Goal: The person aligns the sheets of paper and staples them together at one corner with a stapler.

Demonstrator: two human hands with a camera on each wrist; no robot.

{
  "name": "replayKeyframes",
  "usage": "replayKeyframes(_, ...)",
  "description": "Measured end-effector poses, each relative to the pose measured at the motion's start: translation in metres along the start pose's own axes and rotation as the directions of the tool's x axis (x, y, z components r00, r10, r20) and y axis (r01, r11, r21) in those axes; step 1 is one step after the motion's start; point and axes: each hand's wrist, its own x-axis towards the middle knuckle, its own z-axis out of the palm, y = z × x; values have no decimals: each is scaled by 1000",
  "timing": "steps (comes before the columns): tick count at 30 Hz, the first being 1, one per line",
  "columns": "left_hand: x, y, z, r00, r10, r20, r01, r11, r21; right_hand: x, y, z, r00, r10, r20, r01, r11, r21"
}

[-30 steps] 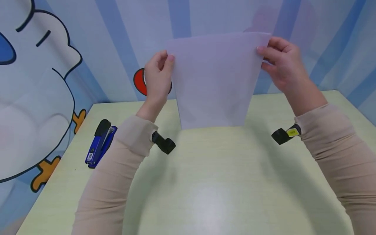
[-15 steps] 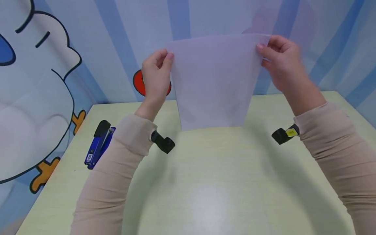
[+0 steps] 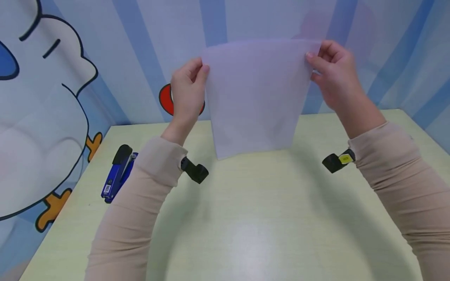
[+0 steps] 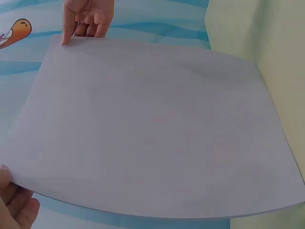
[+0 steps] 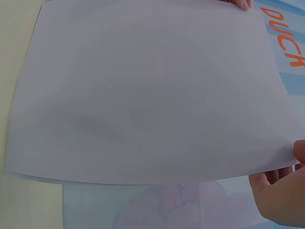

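A blank white sheet of paper hangs upright over the far part of the table, its lower edge close to the tabletop. My left hand pinches its upper left side between thumb and fingers. At the upper right corner, my right hand grips the paper the same way. The left wrist view shows the paper bowed slightly along its length, with the right hand on the far edge. In the right wrist view the right hand holds the near corner. Whether it is one sheet or several, I cannot tell.
A blue and black stapler lies on the left of the pale table, beside my left forearm. Behind the table stands a blue striped wall with cartoon figures, which continues along the left side.
Both hands keep their hold on the paper. The right hand has shifted slightly left, and the paper's lower edge now tilts a little, its left corner lower.
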Motion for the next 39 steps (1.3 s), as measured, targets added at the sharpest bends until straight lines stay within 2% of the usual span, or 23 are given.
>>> replayKeyframes(4, -1, -1, -2, 1000, -7, 20, 7, 1000, 20, 1, 1, -3, 1000, 19, 6, -19, 999, -37)
replayKeyframes(9, -2, -1, -2, 1000, 0, 20, 0, 1000, 1, 2, 0, -6, 1000, 13, 9, -12, 997, -72)
replayKeyframes(12, -3, -3, -2, 1000, -19, 15, 20, 1000, -23, 2, 0, -7, 1000, 25, -1, -25, 997, -72)
replayKeyframes(16, -2, -6, -2, 998, -68, -13, 67, 996, -58, 2, -1, -7, 999, 33, -9, -34, 998, -55)
replayKeyframes(19, -1, -5, -1, 995, -89, -33, 87, 993, -75, 2, -1, -6, 1000, 11, -2, -11, 999, -30)
replayKeyframes(24, 1, -3, -1, 995, -92, -47, 87, 992, -93, 2, -4, -6, 1000, -18, 7, 18, 1000, -10)
replayKeyframes(33, 0, -6, 0, 992, -118, -42, 114, 989, -100, 1, -5, -7, 999, 35, -21, -35, 999, -6)
replayKeyframes(39, -1, -1, 0, 990, -130, -57, 121, 984, -134, 2, -5, -5, 998, 48, -35, -47, 999, 28)
